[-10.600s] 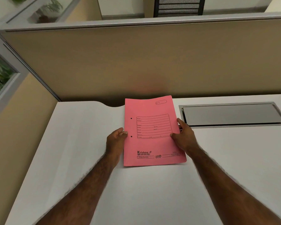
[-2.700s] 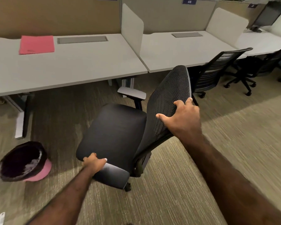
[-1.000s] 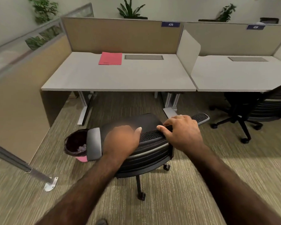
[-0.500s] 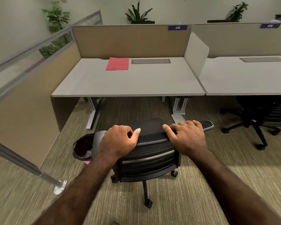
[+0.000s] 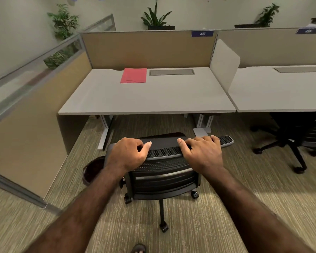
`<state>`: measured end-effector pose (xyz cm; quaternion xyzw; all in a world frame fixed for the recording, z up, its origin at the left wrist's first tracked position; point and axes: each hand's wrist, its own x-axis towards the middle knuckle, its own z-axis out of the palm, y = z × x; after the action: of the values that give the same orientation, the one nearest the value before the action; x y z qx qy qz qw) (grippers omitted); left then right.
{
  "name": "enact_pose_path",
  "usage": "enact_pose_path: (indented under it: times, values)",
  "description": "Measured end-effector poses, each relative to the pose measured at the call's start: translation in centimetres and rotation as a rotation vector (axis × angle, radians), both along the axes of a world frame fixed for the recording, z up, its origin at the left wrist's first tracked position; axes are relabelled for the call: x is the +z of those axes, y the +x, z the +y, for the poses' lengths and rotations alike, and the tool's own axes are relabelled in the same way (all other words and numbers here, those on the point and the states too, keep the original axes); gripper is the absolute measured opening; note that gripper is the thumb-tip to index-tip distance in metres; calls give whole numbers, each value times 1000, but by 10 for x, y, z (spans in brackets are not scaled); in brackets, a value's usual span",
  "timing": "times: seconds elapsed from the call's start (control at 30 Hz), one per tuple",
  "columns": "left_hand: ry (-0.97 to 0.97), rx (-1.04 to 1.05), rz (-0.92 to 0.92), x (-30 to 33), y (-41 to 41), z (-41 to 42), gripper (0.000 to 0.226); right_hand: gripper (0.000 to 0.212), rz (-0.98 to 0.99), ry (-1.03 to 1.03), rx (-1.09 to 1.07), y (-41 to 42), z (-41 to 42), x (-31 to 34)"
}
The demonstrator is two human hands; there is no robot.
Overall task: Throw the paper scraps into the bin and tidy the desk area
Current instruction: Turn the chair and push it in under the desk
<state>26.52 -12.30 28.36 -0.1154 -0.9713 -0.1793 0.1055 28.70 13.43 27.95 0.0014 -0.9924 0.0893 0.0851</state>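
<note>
At the left of centre in the frame we note the bin, dark-lined, standing on the carpet and partly hidden behind the left forearm; we cannot tell from here whether paper scraps lie inside, and we see no scraps on the floor or desk. Just right of it, the left hand is curled over the top edge of the chair backrest, fingers wrapped round the front, thumb along the rim, so it is closed on the chair. Above, at upper centre, the desk carries only 1 red folder, lying flat beside the grey cable hatch near the partition. Towards the right of centre, the right hand grips the same backrest edge in like manner. At the far right a second chair sits under the neighbouring desk.

We judge the scrap disposal to be finished or out of sight, and the step in hand to be tidying: the chair, held by 2 hands, stands short of the desk, its seat facing the opening. The next move calls for a straight push forward, castors rolling on carpet, keeping the left armrest clear of the bin and the desk leg.
</note>
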Motion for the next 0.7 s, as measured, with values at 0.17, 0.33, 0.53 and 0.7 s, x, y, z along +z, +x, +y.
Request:
enact_pose_path:
  times: [0.17,0.33,0.53,0.7]
  values:
    - [3,-35,-23,0,-38,-20,49,81,-25,-1,17,-35,-17,-4]
    - [20,-51,-21,-1,-82,-40,52,83,-40,8,14,-72,-32,-5]
    - [42,-96,-30,-4,-146,-64,58,82,-47,28,-17,-122,-53,-5]
    - [56,-112,-11,-7,-188,-78,57,78,-40,29,-47,-158,-68,-6]
